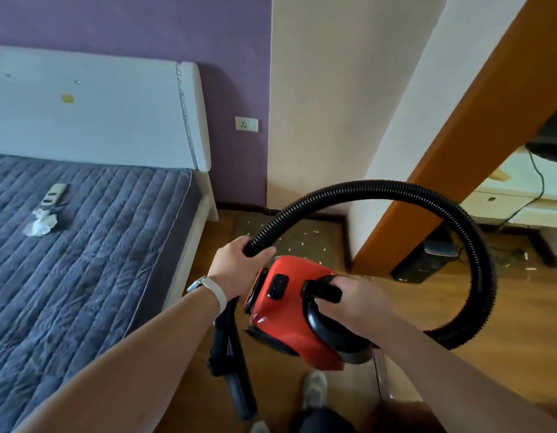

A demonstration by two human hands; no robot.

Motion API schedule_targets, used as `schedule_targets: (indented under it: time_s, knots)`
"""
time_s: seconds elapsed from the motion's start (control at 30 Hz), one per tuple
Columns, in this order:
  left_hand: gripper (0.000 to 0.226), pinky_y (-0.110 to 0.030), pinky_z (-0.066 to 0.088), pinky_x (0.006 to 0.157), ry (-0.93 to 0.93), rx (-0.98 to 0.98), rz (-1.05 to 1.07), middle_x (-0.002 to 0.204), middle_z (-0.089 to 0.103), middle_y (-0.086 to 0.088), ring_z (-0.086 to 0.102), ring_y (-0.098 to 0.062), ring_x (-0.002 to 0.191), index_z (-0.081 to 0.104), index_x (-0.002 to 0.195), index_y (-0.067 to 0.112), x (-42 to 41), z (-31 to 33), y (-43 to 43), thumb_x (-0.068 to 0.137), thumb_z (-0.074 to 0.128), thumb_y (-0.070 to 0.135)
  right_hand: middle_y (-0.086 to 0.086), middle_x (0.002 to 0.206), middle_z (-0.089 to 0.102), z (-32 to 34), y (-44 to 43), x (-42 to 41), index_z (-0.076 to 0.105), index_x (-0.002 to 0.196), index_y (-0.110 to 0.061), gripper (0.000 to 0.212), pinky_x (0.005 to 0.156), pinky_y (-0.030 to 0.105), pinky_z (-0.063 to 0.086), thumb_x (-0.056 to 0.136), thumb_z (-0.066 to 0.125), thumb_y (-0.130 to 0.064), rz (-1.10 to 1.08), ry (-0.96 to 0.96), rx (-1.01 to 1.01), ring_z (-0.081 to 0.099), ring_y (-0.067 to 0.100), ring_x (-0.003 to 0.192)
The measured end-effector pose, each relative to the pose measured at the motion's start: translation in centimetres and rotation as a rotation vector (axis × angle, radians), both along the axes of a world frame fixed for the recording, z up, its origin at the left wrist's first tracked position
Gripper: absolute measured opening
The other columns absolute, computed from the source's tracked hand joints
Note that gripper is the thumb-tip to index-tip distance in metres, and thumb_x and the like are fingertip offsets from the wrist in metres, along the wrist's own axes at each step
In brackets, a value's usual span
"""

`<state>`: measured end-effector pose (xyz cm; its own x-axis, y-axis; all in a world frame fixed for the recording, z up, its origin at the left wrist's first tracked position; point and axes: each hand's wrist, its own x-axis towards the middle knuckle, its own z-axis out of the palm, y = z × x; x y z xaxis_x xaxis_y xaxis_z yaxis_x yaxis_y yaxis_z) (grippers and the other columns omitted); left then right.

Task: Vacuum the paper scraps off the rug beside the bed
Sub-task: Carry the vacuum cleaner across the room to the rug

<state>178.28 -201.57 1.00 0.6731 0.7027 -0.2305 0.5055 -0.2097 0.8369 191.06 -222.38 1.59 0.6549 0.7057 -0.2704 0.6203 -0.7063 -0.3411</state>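
I carry a small red vacuum cleaner [289, 310] in the air above the wooden floor. My right hand [352, 300] grips its black top handle. My left hand [239, 264] grips the black ribbed hose [477, 245] near its end; the hose loops wide to the right and back under the vacuum. Black tube pieces [233, 364] hang below my left wrist. Ahead lies a brownish rug [320, 245] beside the bed [83, 245], strewn with several small white paper scraps [303, 244].
The bed with a quilted grey cover fills the left; a remote [53, 193] and crumpled tissue [39, 223] lie on it. A wall socket [246, 124] sits on the purple wall. An orange door frame [458, 170] and a dark box [427, 260] stand right. My shoe [314, 389] shows below.
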Motion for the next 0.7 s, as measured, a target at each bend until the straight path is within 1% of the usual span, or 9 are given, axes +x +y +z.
schedule_targets:
  time_s: [0.07, 0.17, 0.27, 0.37, 0.43, 0.5, 0.57, 0.63, 0.7]
  knots:
    - [0.025, -0.024, 0.046, 0.049, 0.033, 0.016, 0.034, 0.065, 0.062, 0.004, 0.059, -0.011, 0.055, 0.061, 0.084, 0.028, 1.2, -0.9, 1.8, 0.086, 0.07, 0.052, -0.006, 0.071, 0.063, -0.8, 2.2, 1.6, 0.061, 0.082, -0.027, 0.033, 0.068, 0.035, 0.054, 0.08, 0.054, -0.059, 0.022, -0.026, -0.019, 0.061, 0.012, 0.069]
    - [0.028, -0.026, 0.046, 0.049, 0.062, 0.005, 0.08, 0.059, 0.059, 0.006, 0.057, -0.01, 0.051, 0.062, 0.082, 0.027, 3.6, -2.2, 4.7, 0.084, 0.07, 0.054, -0.006, 0.073, 0.064, -2.3, 5.9, 4.5, 0.064, 0.084, -0.027, 0.032, 0.065, 0.031, 0.052, 0.081, 0.054, -0.057, 0.059, 0.03, -0.036, 0.061, 0.01, 0.07]
    - [0.027, -0.028, 0.047, 0.048, 0.088, -0.006, 0.144, 0.057, 0.058, 0.006, 0.054, -0.009, 0.048, 0.063, 0.082, 0.027, 6.6, -3.2, 7.9, 0.084, 0.071, 0.053, -0.007, 0.08, 0.066, -4.1, 9.7, 8.3, 0.067, 0.093, -0.028, 0.033, 0.071, 0.03, 0.054, 0.083, 0.053, -0.056, 0.112, 0.07, -0.054, 0.063, 0.011, 0.077]
    - [0.028, -0.028, 0.047, 0.05, 0.149, 0.005, 0.226, 0.063, 0.06, 0.006, 0.055, -0.011, 0.052, 0.063, 0.082, 0.026, 9.5, -4.2, 10.8, 0.084, 0.071, 0.052, -0.007, 0.087, 0.069, -5.9, 13.5, 11.9, 0.067, 0.097, -0.03, 0.028, 0.076, 0.03, 0.053, 0.086, 0.055, -0.053, 0.194, 0.101, -0.073, 0.065, 0.015, 0.085]
    - [0.028, -0.029, 0.047, 0.052, 0.198, 0.009, 0.269, 0.065, 0.061, 0.005, 0.057, -0.012, 0.056, 0.063, 0.082, 0.025, 11.4, -4.9, 12.7, 0.085, 0.07, 0.052, -0.006, 0.087, 0.069, -7.4, 16.2, 14.2, 0.067, 0.097, -0.03, 0.029, 0.077, 0.032, 0.054, 0.084, 0.055, -0.054, 0.225, 0.129, -0.068, 0.066, 0.017, 0.086]
    - [0.029, -0.031, 0.049, 0.056, 0.222, 0.019, 0.296, 0.067, 0.063, 0.004, 0.059, -0.013, 0.059, 0.063, 0.083, 0.023, 13.4, -5.6, 14.7, 0.085, 0.07, 0.052, -0.005, 0.083, 0.069, -9.4, 18.9, 16.4, 0.066, 0.093, -0.028, 0.034, 0.073, 0.033, 0.054, 0.081, 0.053, -0.057, 0.263, 0.122, -0.073, 0.066, 0.019, 0.081]
    - [0.029, -0.029, 0.047, 0.053, 0.223, 0.013, 0.335, 0.065, 0.062, 0.004, 0.057, -0.012, 0.055, 0.064, 0.083, 0.022, 15.0, -6.6, 16.4, 0.085, 0.072, 0.05, -0.004, 0.074, 0.065, -11.4, 21.2, 18.2, 0.062, 0.083, -0.023, 0.036, 0.067, 0.033, 0.053, 0.08, 0.052, -0.058, 0.306, 0.111, -0.094, 0.064, 0.019, 0.073]
    - [0.029, -0.029, 0.046, 0.052, 0.23, -0.007, 0.365, 0.064, 0.062, 0.003, 0.055, -0.012, 0.052, 0.064, 0.083, 0.022, 16.1, -8.0, 17.7, 0.084, 0.073, 0.05, -0.004, 0.068, 0.061, -13.4, 23.1, 19.5, 0.056, 0.074, -0.021, 0.038, 0.062, 0.033, 0.051, 0.081, 0.05, -0.058, 0.336, 0.116, -0.114, 0.061, 0.019, 0.066]
    - [0.03, -0.034, 0.051, 0.053, 0.241, -0.038, 0.385, 0.067, 0.065, -0.001, 0.056, -0.013, 0.052, 0.064, 0.084, 0.022, 16.9, -9.8, 19.0, 0.083, 0.073, 0.051, -0.003, 0.064, 0.055, -15.2, 24.7, 20.1, 0.048, 0.069, -0.022, 0.039, 0.061, 0.033, 0.049, 0.084, 0.047, -0.058, 0.355, 0.132, -0.132, 0.059, 0.022, 0.064]
